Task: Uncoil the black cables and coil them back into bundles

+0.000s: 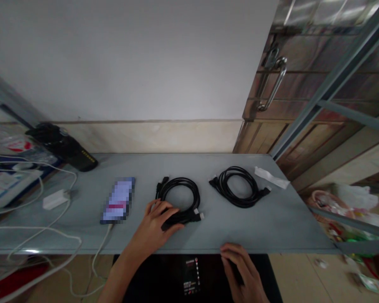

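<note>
A coiled black cable [198, 191] lies on the grey table, its plugs at the upper left and lower right, some with pale ends. My left hand [156, 223] is closed around the lower left of this coil, thumb on the near side and fingers over the top. To the right rests a second coiled black cable [227, 191] with plugs on both sides, touched by neither hand. My right hand [241, 269] is at the table's front edge, fingers bent and thumb apart, with nothing seen in it.
A phone [118, 200] with a white cable lies left of the coils. Behind it are a black bottle [66, 147] and a white adapter [56, 199]. A crumpled white strip [271, 177] is near the table's right end. Grey metal posts [328, 80] flank the table.
</note>
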Demonstrator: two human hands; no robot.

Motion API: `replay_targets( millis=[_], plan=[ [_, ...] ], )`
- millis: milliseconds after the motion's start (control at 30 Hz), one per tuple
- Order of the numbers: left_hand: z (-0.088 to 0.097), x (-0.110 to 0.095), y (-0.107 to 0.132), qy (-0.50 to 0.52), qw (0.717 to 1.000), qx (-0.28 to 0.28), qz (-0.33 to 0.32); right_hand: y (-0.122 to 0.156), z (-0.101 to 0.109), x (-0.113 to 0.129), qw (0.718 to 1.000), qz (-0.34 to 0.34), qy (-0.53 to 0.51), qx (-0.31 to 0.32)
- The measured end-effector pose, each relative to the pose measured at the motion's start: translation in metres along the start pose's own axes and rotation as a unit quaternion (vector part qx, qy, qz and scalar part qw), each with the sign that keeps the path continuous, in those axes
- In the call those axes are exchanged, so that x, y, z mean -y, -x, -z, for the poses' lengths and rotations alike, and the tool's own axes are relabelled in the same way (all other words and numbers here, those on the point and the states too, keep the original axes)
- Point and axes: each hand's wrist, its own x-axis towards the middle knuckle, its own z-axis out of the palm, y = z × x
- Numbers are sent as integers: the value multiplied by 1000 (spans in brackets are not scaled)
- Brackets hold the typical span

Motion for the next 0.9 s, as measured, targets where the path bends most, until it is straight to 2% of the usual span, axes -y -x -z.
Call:
replay_targets(
  millis=[300, 400, 567, 667, 767, 900],
  plan=[
    [-13, -2, -11, 2, 1000, -25, 5, 10, -11, -4, 999, -9, 40, -3],
    [-16, -4, -11, -8, 999, -51, 10, 8, -12, -3, 998, 13, 65, -3],
    [-16, -7, -3, -27, 995, -89, 23, 20, -21, -2, 992, 101, 64, -26],
    [-14, -10, -2, -41, 992, -113, 31, 40, -36, -4, 994, 90, 46, -35],
    [-12, -12, -3, -48, 989, -132, 35, 66, -56, -20, 997, 52, 50, 4],
    [-11, -14, -4, -49, 989, -131, 55, 111, -87, -62, 985, 11, 127, 120]
  ],
)
